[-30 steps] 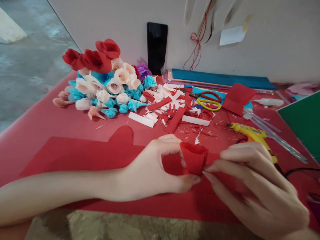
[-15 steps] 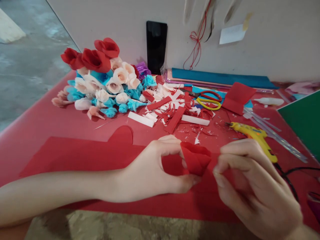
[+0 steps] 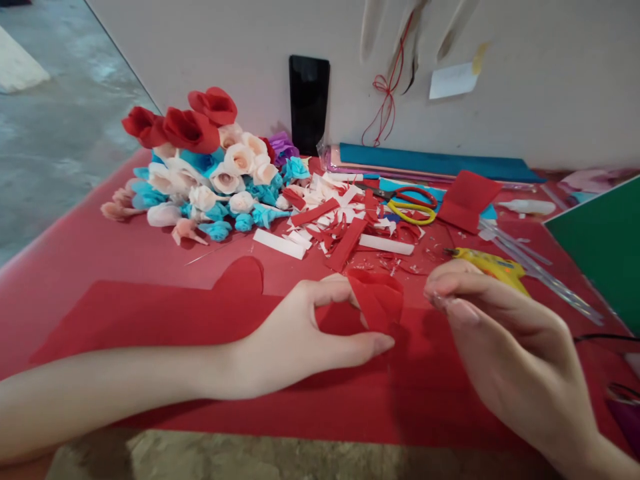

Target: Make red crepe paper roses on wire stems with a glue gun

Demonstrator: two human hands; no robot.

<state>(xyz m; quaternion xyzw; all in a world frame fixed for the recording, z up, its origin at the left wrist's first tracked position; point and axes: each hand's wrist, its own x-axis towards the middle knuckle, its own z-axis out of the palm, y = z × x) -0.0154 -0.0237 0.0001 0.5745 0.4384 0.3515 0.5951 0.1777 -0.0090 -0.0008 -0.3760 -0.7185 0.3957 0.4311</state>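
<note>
My left hand grips a red crepe-paper flower between thumb and fingers, its folded petals facing up. To its right, my right hand is raised with thumb and fingertips pinched together. A tiny clear bit, perhaps a thread of glue, shows at those fingertips; I cannot make it out. Under my left forearm lies a sheet of red paper, with a rounded red petal piece at its far edge. Behind my right hand rests a yellow glue gun, partly hidden.
Finished paper flowers are heaped at the back left. Red and white paper scraps lie mid-table beside scissors. A phone leans on the wall. Glue sticks and a green board are at the right.
My right hand has lifted and turned, its fingertips now higher and in front of the glue gun. The flower in my left hand has shifted slightly left and up, tilting a little.
</note>
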